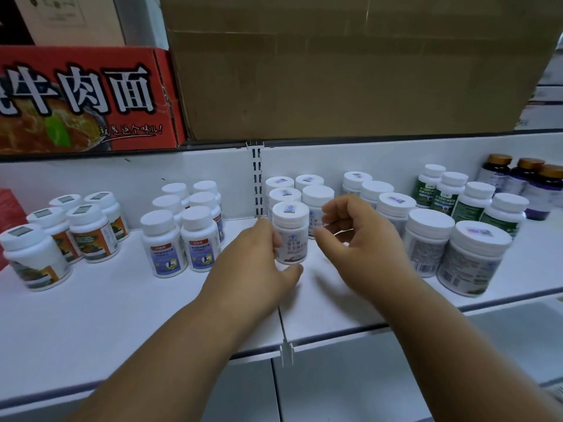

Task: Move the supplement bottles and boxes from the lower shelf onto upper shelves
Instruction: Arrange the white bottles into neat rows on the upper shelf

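Note:
A white-capped supplement bottle (291,236) stands upright on the white shelf (122,300), at the front of a small cluster of like bottles (307,190). My left hand (253,263) curls its fingers against the bottle's left side, with the thumb lying by the front of its base. My right hand (362,242) hovers just right of the bottle, fingers loosely curled and holding nothing, thumb pointing toward the label.
Groups of bottles stand along the shelf: orange-labelled ones (76,233) at left, blue-labelled ones (179,236), large white jars (451,251), green-labelled ones (469,202) and dark bottles (530,184) at right. Above sit a brown carton (350,65) and a red noodle box (85,99).

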